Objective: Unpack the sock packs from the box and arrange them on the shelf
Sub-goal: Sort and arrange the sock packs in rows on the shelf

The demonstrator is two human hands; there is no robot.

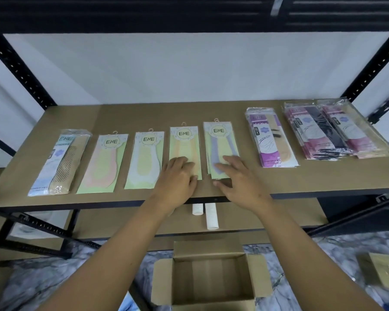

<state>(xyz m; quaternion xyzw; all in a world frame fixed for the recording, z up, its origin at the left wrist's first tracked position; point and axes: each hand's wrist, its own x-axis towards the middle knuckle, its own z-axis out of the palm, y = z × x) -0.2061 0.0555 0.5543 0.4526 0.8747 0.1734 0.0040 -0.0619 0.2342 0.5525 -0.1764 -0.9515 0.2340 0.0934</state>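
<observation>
1. While both hands rest flat on the shelf point(234, 113), the step in hand appears to be squaring the row: the left hand point(177, 176) lies palm-down, fingers spread, on the lower end of the orange-sock pack point(184, 142); the right hand point(236, 176) lies likewise on the purple-sock pack point(220, 142). Neither hand clamps anything.
2. Recommended practice: slide each pack with light flat pressure, keeping lower edges level and gaps even with the neighbours at 9 o'clock.
3. Count, hooked card packs: four, though the purple one seems to overlie another.
4. Count, bagged packs: one blue pack point(58, 162) at far 9 o'clock; a purple stack point(270, 138) and pink stacks point(332, 131) towards 2 o'clock, number within each unclear.
5. Box point(211, 279): one, on the floor at 6 o'clock, open, apparently empty.
</observation>
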